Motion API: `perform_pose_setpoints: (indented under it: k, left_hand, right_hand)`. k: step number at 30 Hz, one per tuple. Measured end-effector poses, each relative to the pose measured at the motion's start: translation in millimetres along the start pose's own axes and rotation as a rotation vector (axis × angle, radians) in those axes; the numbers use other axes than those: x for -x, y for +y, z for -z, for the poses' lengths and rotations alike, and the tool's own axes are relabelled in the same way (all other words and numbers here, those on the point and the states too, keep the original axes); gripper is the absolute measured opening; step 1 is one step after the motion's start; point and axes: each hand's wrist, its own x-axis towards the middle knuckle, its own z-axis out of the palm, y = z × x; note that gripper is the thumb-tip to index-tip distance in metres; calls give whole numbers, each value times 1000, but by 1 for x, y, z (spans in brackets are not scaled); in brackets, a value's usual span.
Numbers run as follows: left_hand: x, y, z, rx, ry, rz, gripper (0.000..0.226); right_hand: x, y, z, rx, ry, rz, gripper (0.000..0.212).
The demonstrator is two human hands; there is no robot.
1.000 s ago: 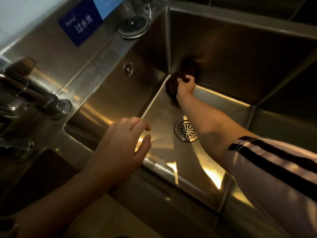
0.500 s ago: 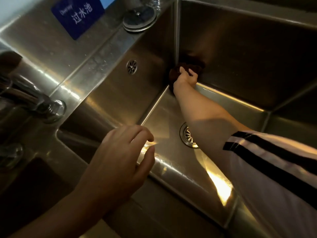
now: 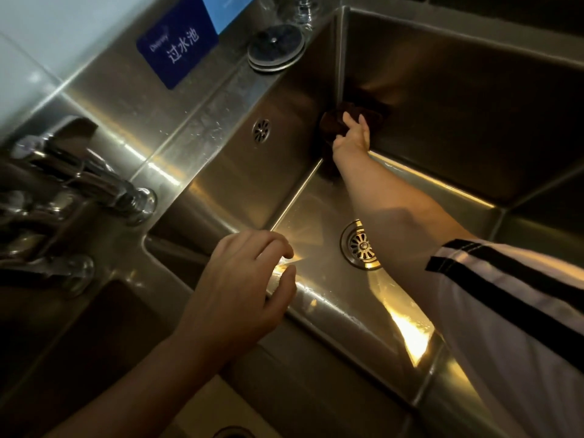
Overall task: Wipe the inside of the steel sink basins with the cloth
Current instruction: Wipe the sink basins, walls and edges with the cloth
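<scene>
A deep steel sink basin (image 3: 458, 115) fills the right of the head view. My right hand (image 3: 352, 139) reaches into its far left corner and is shut on a dark brown cloth (image 3: 331, 124), pressing it against the vertical corner a little above the floor. Part of the cloth is hidden behind my fingers and in shadow. The round drain strainer (image 3: 360, 246) lies on the basin floor beside my right forearm. My left hand (image 3: 243, 282) hovers over the basin's near left rim, fingers curled and apart, holding nothing.
A chrome faucet (image 3: 94, 181) juts out at the left above a second, darker basin (image 3: 79, 327). A round sink plug (image 3: 275, 47) rests on the back ledge below a blue sign (image 3: 177, 45). An overflow hole (image 3: 261, 130) sits in the basin's left wall.
My right hand has slid the cloth from the basin floor up into the vertical corner. My left hand has stayed over the near rim. The camera has shifted slightly.
</scene>
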Motion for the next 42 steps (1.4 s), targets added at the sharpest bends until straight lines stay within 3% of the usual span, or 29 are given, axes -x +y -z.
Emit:
perform_pose_setpoints:
  k: [9,14,22,26,34,38,42]
  left_hand:
    - [0,7,8,-13,-39,12,27]
    - [0,9,9,-8,-78,16,31]
    - [2,3,2,23,-55,-8,30]
    - [2,-2,0,43,-42,-18,27]
    - [0,-5,-1,16,-35,-34,29]
    - [0,-4,0,10,-32,-39,28]
    - [0,-2,1,4,-34,-45,27]
  right_hand:
    - [59,-46,-38,184,-127,208,39]
    - [87,-55,-69,150,-144,317,35]
    - [66,-34,-62,191,-130,322,29]
    - [30,-11,-46,240,-23,338,31]
    - [-33,19,1,353,54,179,39]
    - [-34,16,9,386,46,144,41]
    - [-7,-3,-6,401,18,224,39]
